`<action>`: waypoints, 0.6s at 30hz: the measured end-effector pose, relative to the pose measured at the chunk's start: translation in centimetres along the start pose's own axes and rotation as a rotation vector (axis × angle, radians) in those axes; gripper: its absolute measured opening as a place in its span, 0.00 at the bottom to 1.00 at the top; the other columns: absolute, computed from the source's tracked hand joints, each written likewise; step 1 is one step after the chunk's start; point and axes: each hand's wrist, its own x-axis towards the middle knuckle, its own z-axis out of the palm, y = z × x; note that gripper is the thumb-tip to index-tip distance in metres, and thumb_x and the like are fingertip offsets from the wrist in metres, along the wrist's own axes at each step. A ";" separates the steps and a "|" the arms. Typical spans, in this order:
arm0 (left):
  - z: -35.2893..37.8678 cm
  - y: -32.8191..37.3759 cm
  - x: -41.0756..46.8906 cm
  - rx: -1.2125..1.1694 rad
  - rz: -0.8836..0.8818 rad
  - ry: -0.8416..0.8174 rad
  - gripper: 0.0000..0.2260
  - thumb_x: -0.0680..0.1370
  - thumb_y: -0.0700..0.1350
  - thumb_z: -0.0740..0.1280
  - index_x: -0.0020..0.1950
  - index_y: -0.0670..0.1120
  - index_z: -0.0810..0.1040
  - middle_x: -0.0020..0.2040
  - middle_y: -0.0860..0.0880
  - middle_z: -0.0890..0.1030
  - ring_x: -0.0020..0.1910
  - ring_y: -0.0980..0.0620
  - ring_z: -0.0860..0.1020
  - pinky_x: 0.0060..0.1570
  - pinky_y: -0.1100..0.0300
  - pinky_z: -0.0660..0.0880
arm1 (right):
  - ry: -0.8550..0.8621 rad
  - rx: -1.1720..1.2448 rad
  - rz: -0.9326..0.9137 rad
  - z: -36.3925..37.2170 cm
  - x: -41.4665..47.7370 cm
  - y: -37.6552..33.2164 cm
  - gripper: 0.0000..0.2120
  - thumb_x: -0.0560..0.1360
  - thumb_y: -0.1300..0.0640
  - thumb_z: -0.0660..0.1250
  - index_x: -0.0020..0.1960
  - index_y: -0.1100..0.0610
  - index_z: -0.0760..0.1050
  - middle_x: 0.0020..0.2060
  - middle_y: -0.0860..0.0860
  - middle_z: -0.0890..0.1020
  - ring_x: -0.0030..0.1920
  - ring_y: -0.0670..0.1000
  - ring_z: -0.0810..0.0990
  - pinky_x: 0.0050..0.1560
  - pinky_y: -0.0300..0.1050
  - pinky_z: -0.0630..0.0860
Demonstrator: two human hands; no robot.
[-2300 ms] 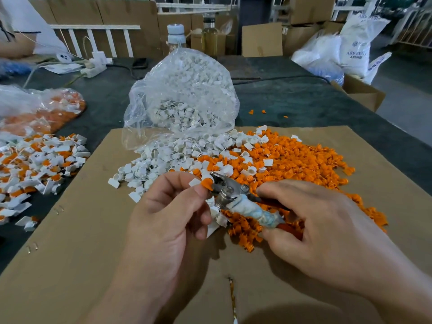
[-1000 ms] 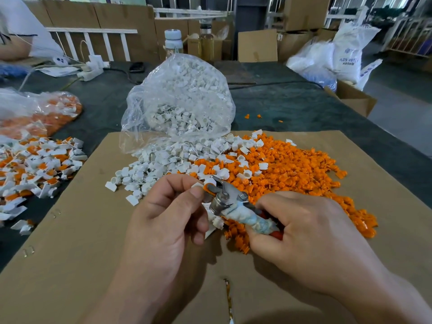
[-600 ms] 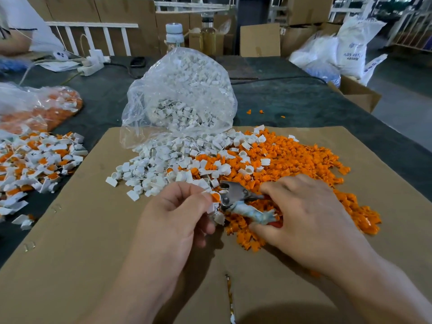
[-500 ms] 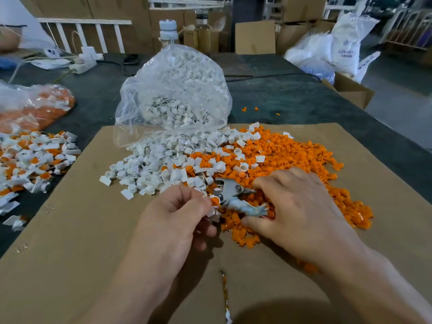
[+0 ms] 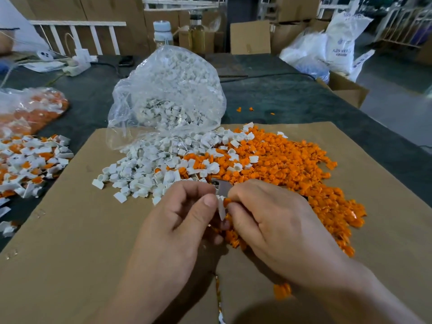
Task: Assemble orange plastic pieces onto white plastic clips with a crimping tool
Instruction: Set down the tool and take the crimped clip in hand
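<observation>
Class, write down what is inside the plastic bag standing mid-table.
White clips fill the plastic bag, some spilling from its mouth onto the cardboard. Anything buried beneath them is hidden.

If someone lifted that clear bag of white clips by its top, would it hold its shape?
Probably not: the clear bag looks thin and crinkled, so it would likely sag. Its mouth lies open onto the cardboard, with white clips spilled there, so more would probably pour out.
</observation>
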 end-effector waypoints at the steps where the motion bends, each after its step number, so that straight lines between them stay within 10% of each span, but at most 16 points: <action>1: 0.0 -0.1 0.1 -0.128 -0.075 -0.035 0.10 0.71 0.55 0.74 0.47 0.52 0.84 0.36 0.43 0.83 0.33 0.48 0.82 0.37 0.50 0.82 | 0.011 0.025 -0.018 0.0 0.0 0.1 0.08 0.80 0.57 0.62 0.43 0.56 0.75 0.35 0.47 0.73 0.35 0.47 0.71 0.34 0.45 0.70; 5: -0.3 -0.1 0.4 -0.426 -0.203 -0.141 0.14 0.67 0.51 0.74 0.46 0.42 0.84 0.33 0.39 0.79 0.29 0.48 0.78 0.29 0.58 0.78 | 0.061 0.181 -0.041 0.1 -0.1 0.1 0.10 0.80 0.56 0.59 0.43 0.56 0.75 0.37 0.47 0.74 0.37 0.46 0.72 0.35 0.43 0.70; 12: -0.4 -0.1 0.0 -0.004 -0.001 -0.117 0.08 0.73 0.57 0.69 0.42 0.53 0.81 0.29 0.48 0.78 0.25 0.52 0.76 0.25 0.64 0.72 | -0.007 0.357 0.119 0.9 -0.4 -0.5 0.14 0.80 0.50 0.57 0.38 0.53 0.72 0.32 0.46 0.77 0.32 0.46 0.76 0.29 0.44 0.71; 18: -0.3 0.0 -0.7 0.411 0.381 -0.060 0.07 0.78 0.58 0.62 0.49 0.59 0.77 0.34 0.62 0.80 0.30 0.61 0.78 0.30 0.72 0.71 | -0.403 1.337 0.773 0.0 0.1 -1.1 0.15 0.75 0.55 0.58 0.29 0.51 0.69 0.22 0.49 0.66 0.19 0.47 0.59 0.20 0.36 0.55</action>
